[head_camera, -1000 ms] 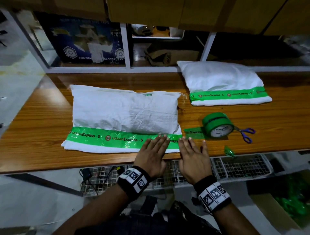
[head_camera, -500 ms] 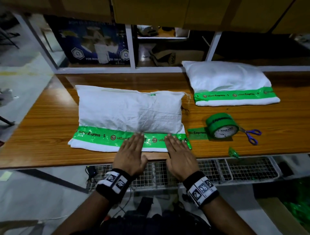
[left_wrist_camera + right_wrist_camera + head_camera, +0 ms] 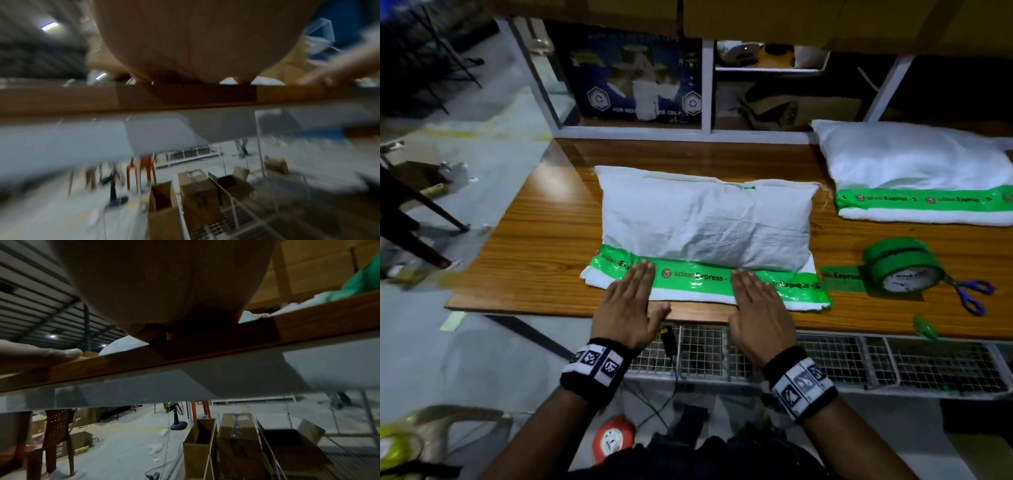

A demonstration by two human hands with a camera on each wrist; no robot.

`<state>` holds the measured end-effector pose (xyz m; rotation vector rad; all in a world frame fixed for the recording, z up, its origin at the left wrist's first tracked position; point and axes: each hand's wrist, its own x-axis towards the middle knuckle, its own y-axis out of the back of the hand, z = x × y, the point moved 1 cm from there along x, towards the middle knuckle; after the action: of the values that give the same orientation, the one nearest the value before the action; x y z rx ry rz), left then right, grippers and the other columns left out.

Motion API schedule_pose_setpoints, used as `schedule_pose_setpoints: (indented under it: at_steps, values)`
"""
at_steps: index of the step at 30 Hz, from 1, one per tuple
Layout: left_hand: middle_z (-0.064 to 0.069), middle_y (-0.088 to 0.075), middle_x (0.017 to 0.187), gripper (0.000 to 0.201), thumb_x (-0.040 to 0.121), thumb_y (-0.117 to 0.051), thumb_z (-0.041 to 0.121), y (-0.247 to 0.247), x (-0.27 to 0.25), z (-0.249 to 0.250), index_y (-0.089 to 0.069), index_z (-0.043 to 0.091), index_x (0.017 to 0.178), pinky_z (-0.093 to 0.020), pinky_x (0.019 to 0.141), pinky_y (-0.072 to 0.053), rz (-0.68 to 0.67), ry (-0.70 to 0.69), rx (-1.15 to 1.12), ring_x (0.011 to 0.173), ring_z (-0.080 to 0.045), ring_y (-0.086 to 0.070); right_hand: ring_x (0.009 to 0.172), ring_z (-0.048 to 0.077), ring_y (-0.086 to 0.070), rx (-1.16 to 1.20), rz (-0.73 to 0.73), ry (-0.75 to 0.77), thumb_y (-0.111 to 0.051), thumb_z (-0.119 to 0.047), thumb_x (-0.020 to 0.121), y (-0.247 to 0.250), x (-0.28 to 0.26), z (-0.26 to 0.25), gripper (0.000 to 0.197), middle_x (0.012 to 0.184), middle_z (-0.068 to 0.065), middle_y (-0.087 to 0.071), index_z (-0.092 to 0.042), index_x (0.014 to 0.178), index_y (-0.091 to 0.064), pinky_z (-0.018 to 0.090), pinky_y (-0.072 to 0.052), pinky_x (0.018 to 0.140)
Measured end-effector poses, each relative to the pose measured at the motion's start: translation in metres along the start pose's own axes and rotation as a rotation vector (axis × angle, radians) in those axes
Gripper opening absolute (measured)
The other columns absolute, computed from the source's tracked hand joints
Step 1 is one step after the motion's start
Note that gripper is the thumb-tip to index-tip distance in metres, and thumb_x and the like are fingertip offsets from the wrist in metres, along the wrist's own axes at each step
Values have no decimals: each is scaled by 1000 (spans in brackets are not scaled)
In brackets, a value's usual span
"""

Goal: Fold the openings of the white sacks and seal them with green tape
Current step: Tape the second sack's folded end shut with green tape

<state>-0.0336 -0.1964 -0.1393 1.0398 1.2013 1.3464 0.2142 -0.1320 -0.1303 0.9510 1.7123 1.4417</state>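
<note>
A filled white sack lies on the wooden table, its folded opening toward me and covered by a strip of green printed tape. My left hand lies flat with straight fingers on the tape's left part. My right hand presses flat on the tape about a hand's width to the right. A second white sack, taped the same way, lies at the back right. The green tape roll stands right of the near sack, its loose end stuck to the table. Both wrist views show only palms over the table edge.
Blue-handled scissors lie right of the roll, and a green tape scrap sits at the front edge. A wire mesh tray hangs under the table. A white shelf frame stands behind it. A chair leg is at the left.
Both flat hands have slid left along the tape strip, from its right end to its left and middle parts. The camera has swung left too.
</note>
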Motion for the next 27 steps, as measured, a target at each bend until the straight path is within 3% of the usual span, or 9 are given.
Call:
schedule_pose_setpoints:
  at_steps: [4,6,8,11,16,19,21,23,27]
  values:
    - [-1,-7,166,97,85,8,76,5,9,5,-9,16,159,-42,123,-11,-38,32,-2,153,-16,-3,133,29,-52,40,47,-39,-33,-37,78,12,17,-25,74,146,15,-53,-3,142,-50,48,-43,108]
    - [-1,-11,166,101,84,9,77,10,19,6,-17,14,158,-43,123,-8,-32,-6,8,153,-16,-2,139,26,-45,61,61,109,-31,-33,79,15,30,-48,73,151,11,-47,-8,146,-45,47,-36,114]
    - [2,-8,166,93,87,4,76,15,27,-7,-21,22,158,-44,123,-9,-30,-55,19,153,-14,-1,147,22,-33,68,26,215,-36,-29,83,11,41,-64,71,158,6,-37,-13,152,-35,46,-24,120]
    - [0,2,166,79,89,-5,76,14,32,-47,-11,38,158,-44,123,-13,-42,-25,-48,153,-19,2,150,20,-26,76,-3,159,-41,-30,86,4,45,-65,73,162,3,-29,-17,156,-27,45,-16,123]
    - [-5,-9,165,95,87,0,75,17,24,-63,2,13,159,-37,123,-16,-74,35,-48,153,-18,-8,146,18,-32,21,-1,103,-30,-35,85,4,45,-67,70,159,0,-36,-19,154,-32,46,-24,120]
    - [-3,2,166,98,86,2,79,15,22,-51,6,14,158,-39,124,-8,-88,73,14,153,-18,1,143,21,-39,22,17,95,-25,-39,82,10,57,-88,73,154,2,-44,-16,149,-42,48,-33,114]
    - [-1,3,166,94,87,0,79,14,22,-51,6,18,158,-41,124,-5,-86,64,53,153,-16,3,146,22,-34,42,25,207,-25,-37,83,9,67,-99,72,156,2,-41,-17,150,-40,47,-28,118]
    - [2,-3,166,90,88,2,77,17,21,-60,3,23,159,-44,124,-6,-71,78,88,153,-16,-2,148,21,-29,43,-4,248,-26,-35,84,4,73,-102,73,160,2,-35,-17,154,-34,44,-19,122]
    - [-8,-16,165,98,86,1,78,20,14,-85,-2,12,158,-46,123,-9,-45,294,28,152,-23,-13,141,23,-41,48,19,189,-32,-34,81,-7,70,-91,72,154,6,-44,-13,150,-41,42,-27,119]
